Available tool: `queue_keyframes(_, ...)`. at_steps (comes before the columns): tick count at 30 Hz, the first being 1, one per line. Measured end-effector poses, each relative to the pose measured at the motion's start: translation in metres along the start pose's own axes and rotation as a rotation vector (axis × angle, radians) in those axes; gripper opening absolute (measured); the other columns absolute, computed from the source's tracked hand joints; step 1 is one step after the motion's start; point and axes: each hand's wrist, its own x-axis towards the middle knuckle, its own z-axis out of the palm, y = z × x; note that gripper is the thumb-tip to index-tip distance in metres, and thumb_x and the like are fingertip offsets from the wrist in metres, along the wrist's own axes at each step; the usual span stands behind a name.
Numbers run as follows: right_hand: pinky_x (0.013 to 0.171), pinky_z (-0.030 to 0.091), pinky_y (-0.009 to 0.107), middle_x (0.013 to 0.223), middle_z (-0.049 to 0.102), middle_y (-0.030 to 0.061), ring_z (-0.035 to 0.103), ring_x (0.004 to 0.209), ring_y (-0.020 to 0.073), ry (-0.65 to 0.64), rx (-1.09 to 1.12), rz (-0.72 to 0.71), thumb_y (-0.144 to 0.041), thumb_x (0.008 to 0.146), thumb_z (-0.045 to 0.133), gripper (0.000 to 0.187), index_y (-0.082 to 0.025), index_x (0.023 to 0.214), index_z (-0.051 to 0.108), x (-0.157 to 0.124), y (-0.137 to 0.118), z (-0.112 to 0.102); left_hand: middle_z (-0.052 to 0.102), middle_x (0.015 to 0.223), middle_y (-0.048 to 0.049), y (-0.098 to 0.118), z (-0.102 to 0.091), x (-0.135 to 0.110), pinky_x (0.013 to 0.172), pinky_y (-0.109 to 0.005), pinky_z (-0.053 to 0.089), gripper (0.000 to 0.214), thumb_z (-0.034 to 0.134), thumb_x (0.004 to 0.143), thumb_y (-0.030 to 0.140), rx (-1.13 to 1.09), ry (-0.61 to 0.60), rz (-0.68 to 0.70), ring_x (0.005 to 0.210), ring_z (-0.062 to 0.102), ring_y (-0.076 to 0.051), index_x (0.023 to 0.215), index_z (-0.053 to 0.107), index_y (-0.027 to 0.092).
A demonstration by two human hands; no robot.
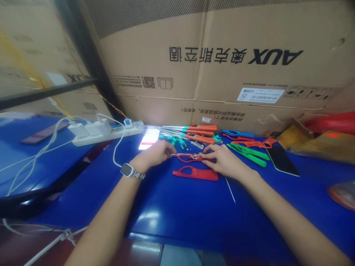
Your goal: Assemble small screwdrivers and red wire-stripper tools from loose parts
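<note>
A red half shell of a long-nosed lighter [190, 159], with a thin wire and small parts inside, lies between my hands on the blue table. My left hand [158, 152], wearing a watch, pinches its narrow left end; the fingertips partly hide the contact. Around the broad right end, my right hand [223, 159] grips with bent fingers. Just nearer to me a second red half shell [196, 173] lies flat. Behind my hands are several orange-handled lighters [202, 133] with metal tubes, beside small turquoise parts [177, 140]. A thin metal rod [230, 190] lies below my right hand.
Blue shells [240, 133], green shells [249, 153] and a dark phone [283, 160] lie to the right. A lit phone [149, 138] and a white power strip [108, 133] with cables are at the left. A large cardboard box [222, 81] stands behind the table.
</note>
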Motion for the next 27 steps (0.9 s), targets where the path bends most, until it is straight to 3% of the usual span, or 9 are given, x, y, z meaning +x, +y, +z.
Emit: queue_keyframes(27,0.086,0.046,0.038,0.114,0.067,0.0057,0.064,0.093,0.0194,-0.019,0.08,-0.006,-0.027,0.093,0.06,0.022,-0.028,0.11,0.075,0.0022,-0.0026,-0.0027,0.073,0.091,-0.0078,-0.0051,0.0061,0.0057,0.076,-0.03,0.052,0.024,0.057,0.076,0.005,0.068,0.044,0.169,0.082,0.065,-0.018,0.087,0.076,0.015)
